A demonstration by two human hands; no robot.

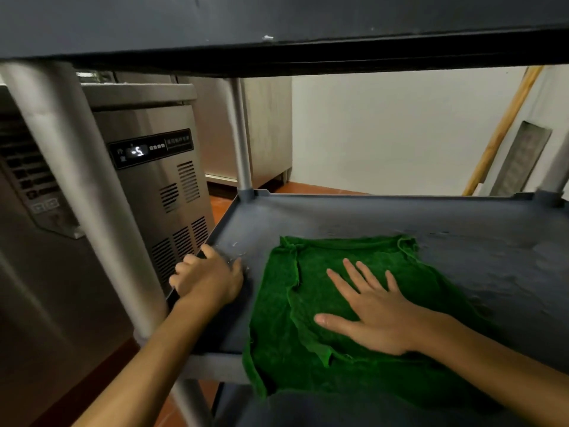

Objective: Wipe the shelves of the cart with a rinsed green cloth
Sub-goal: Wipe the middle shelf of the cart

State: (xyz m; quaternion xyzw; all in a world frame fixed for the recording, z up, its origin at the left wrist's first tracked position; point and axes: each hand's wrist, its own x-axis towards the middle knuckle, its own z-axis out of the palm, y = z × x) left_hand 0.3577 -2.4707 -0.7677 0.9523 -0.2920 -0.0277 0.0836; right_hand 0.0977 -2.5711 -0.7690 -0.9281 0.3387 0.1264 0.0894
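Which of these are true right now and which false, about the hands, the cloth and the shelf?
1. The right hand lies flat on the green cloth, fingers spread. True.
2. The left hand presses the cloth too. False: it grips the left rim of the shelf, clear of the cloth.
3. The cloth is bunched in a ball. False: it lies spread out, its near edge hanging over the shelf's front.
4. A steel appliance with a lit display stands left of the shelf. True.
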